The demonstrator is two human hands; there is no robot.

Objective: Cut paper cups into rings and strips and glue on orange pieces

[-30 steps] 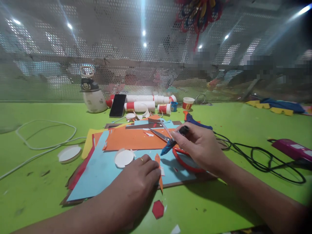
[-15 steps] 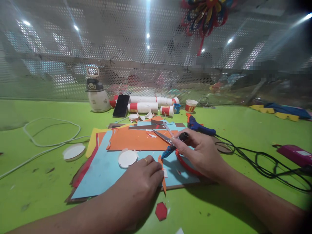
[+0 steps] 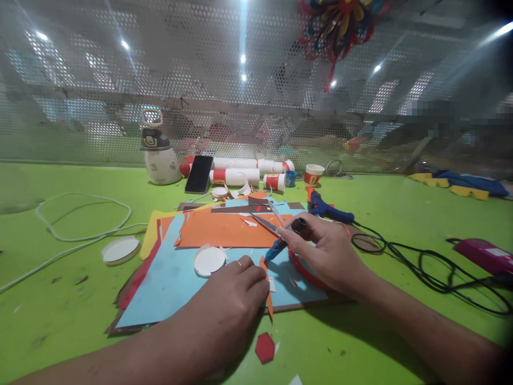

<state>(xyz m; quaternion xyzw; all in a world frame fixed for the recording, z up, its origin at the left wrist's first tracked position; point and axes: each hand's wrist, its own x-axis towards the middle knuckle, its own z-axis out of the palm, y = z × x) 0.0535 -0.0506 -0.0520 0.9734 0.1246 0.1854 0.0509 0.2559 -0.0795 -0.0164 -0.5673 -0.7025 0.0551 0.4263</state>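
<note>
My left hand (image 3: 240, 289) presses a narrow orange paper strip (image 3: 269, 305) against the light blue paper (image 3: 168, 289), its fingers curled together. In my right hand (image 3: 328, 251) is a blue-patterned marker (image 3: 276, 249) with a black end. The marker's lower tip meets the strip's upper end, or lies just beside it. Scissors (image 3: 264, 222) with red handles rest below my right hand, their blades over the orange sheet (image 3: 228, 230); the hand partly hides them. A round white paper disc (image 3: 209, 261) lies beside my left fingers.
A red paper hexagon (image 3: 265, 347) lies near the front. Behind the papers are a phone (image 3: 199, 174), stacked paper cups (image 3: 235, 176) and a bottle (image 3: 160, 160). At the right lie a blue glue gun (image 3: 331, 208), black cable (image 3: 425, 267) and a magenta case (image 3: 484, 254). White cable (image 3: 84, 243) loops left.
My right hand and the marker's black end have shifted slightly left. My left hand and the orange strip stay in place.
</note>
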